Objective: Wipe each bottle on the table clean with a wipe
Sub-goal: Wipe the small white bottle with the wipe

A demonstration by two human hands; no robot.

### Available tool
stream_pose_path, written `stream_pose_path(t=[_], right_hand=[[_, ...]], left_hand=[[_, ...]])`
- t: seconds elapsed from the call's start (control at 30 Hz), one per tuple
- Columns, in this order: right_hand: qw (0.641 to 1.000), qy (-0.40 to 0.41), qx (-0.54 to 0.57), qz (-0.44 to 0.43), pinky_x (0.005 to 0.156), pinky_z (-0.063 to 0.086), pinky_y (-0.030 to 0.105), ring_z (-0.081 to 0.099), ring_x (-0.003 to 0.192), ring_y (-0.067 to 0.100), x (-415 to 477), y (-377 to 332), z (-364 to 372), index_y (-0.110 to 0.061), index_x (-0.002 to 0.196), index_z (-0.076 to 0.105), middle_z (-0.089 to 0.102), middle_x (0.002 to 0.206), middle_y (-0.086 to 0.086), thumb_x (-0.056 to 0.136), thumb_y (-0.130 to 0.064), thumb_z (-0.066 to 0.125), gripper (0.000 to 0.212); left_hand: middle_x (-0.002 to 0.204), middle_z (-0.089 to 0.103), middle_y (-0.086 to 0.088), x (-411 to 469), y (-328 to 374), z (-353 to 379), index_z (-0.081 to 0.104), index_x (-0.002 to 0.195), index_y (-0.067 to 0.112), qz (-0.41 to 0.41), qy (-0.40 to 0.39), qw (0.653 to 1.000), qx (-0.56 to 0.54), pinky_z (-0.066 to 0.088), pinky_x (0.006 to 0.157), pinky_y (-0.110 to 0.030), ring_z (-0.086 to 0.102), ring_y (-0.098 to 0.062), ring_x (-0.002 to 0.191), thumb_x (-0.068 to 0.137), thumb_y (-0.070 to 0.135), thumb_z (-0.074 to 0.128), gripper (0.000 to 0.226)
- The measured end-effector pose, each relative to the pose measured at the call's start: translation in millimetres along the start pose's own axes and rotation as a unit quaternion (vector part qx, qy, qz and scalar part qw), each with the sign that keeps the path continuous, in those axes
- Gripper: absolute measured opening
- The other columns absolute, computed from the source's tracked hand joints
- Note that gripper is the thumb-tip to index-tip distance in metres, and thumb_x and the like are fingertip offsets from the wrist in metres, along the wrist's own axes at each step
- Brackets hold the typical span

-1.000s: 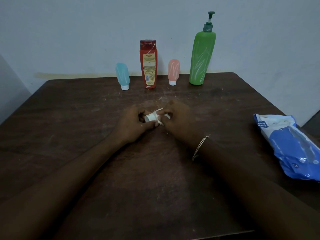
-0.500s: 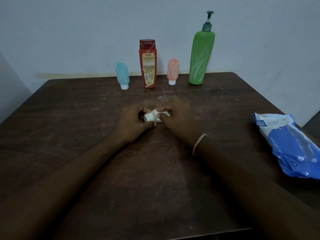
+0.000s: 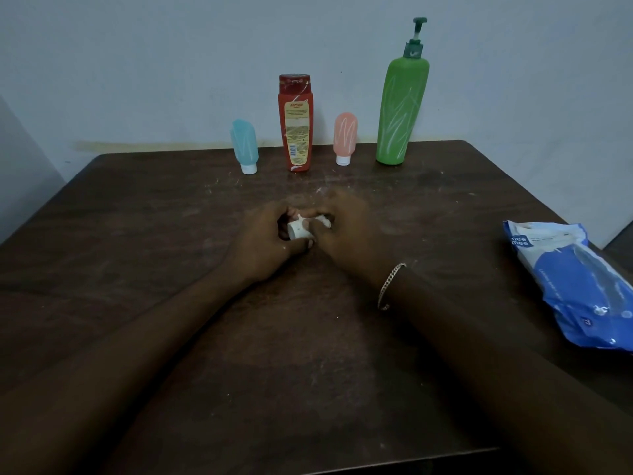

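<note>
Both my hands meet at the middle of the table. My left hand curls round a small white bottle, whose round end faces me. My right hand pinches a white wipe against the bottle's far part, and most of the bottle is hidden by my fingers. Along the back edge stand a blue tube, a red bottle, a pink tube and a tall green pump bottle, all upright and streaked with white marks.
A blue and white pack of wipes lies at the right edge of the dark wooden table. A pale wall rises right behind the row of bottles. White smears and specks dot the tabletop.
My hands have stayed in the same spot. The small white bottle has turned between my fingers so its round end now faces me more, and my right fingers have shifted over the wipe.
</note>
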State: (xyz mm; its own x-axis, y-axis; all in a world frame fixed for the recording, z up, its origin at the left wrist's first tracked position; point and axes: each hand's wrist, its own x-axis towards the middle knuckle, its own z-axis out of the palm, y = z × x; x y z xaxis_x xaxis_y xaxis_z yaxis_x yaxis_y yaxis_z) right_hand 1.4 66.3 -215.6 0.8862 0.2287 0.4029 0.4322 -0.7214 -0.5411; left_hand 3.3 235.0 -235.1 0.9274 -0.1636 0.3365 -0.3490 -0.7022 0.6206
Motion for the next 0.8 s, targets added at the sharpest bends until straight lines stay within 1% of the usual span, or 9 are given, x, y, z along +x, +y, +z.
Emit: stream_pose_path(t=[0.13,0.23,0.27,0.37,0.4,0.47,0.57,0.67,0.8], right_hand=[[0.995,0.064,0.002,0.073,0.075,0.041,0.009,0.063,0.089,0.008,7.5,33.1,-16.6,-0.022,0.104,0.076,0.074,0.103,0.002,0.087,-0.024,0.068,0.019],[0.986,0.090,0.058,0.126,0.083,0.055,0.030,0.069,0.080,0.008,6.5,46.4,-23.2,-0.024,0.099,0.078,0.076,0.090,-0.003,0.084,-0.027,0.069,0.018],[0.986,0.094,0.060,0.125,0.084,0.055,0.030,0.068,0.081,0.006,5.4,44.3,-21.7,-0.024,0.099,0.078,0.076,0.091,-0.004,0.084,-0.027,0.069,0.017],[0.988,0.125,0.039,0.075,0.079,0.040,0.002,0.058,0.084,0.001,4.2,28.9,-12.3,-0.021,0.099,0.078,0.073,0.098,-0.003,0.084,-0.020,0.070,0.017],[0.989,0.131,0.040,0.054,0.076,0.036,-0.001,0.055,0.085,0.000,3.9,22.0,-8.4,-0.018,0.098,0.077,0.072,0.099,-0.001,0.083,-0.017,0.071,0.016],[0.994,0.106,0.021,0.008,0.076,0.035,0.003,0.055,0.087,0.005,2.8,10.4,-1.8,-0.015,0.098,0.077,0.069,0.100,0.003,0.083,-0.015,0.070,0.016],[0.996,0.082,-0.001,-0.025,0.081,0.041,0.018,0.059,0.093,0.013,2.8,7.6,0.0,-0.016,0.102,0.076,0.068,0.102,0.004,0.085,-0.016,0.067,0.019],[0.992,0.123,0.020,0.025,0.076,0.038,0.005,0.056,0.086,0.003,6.7,26.3,-12.5,-0.020,0.099,0.077,0.068,0.096,-0.006,0.084,-0.019,0.070,0.017],[0.990,0.113,0.055,0.066,0.073,0.042,0.016,0.057,0.080,0.003,7.6,39.2,-19.8,-0.024,0.095,0.078,0.067,0.085,-0.010,0.084,-0.026,0.072,0.013]], left_hand=[[0.099,0.060,0.017,-0.5,-0.3,0.5,0.064,0.102,0.023,0.009,0.002,1.000,-0.004,0.044,0.067,-0.016,0.057,0.001,0.087,0.072,0.027,0.085,0.037],[0.103,0.061,0.014,-0.1,-0.9,1.5,0.063,0.102,0.024,0.017,0.004,1.000,0.000,0.046,0.069,-0.017,0.057,0.000,0.090,0.072,0.027,0.085,0.037],[0.103,0.061,0.014,-0.1,-0.9,1.0,0.063,0.102,0.025,0.020,0.006,1.000,0.002,0.045,0.068,-0.016,0.057,0.000,0.089,0.072,0.026,0.085,0.037],[0.102,0.059,0.014,-1.1,-0.4,0.5,0.061,0.102,0.025,0.033,0.015,0.999,0.008,0.045,0.068,-0.016,0.056,0.000,0.088,0.073,0.023,0.084,0.037],[0.101,0.058,0.014,-1.5,-0.6,0.3,0.061,0.101,0.025,0.038,0.019,0.999,0.013,0.045,0.068,-0.017,0.055,0.000,0.087,0.073,0.022,0.084,0.037],[0.100,0.058,0.011,-2.0,-0.5,0.5,0.061,0.101,0.024,0.049,0.026,0.998,0.022,0.043,0.068,-0.016,0.055,-0.001,0.087,0.073,0.021,0.084,0.037],[0.101,0.058,0.009,-2.7,0.0,0.7,0.060,0.101,0.023,0.059,0.029,0.998,0.022,0.042,0.068,-0.015,0.055,-0.002,0.087,0.073,0.020,0.084,0.037],[0.103,0.058,0.010,-3.7,0.2,0.4,0.060,0.102,0.023,0.060,0.024,0.998,0.011,0.044,0.068,-0.017,0.055,-0.002,0.089,0.073,0.022,0.084,0.038],[0.108,0.059,0.011,-2.7,0.9,1.0,0.058,0.103,0.028,0.066,0.015,0.998,-0.020,0.050,0.072,-0.022,0.056,-0.003,0.094,0.072,0.035,0.085,0.042]])
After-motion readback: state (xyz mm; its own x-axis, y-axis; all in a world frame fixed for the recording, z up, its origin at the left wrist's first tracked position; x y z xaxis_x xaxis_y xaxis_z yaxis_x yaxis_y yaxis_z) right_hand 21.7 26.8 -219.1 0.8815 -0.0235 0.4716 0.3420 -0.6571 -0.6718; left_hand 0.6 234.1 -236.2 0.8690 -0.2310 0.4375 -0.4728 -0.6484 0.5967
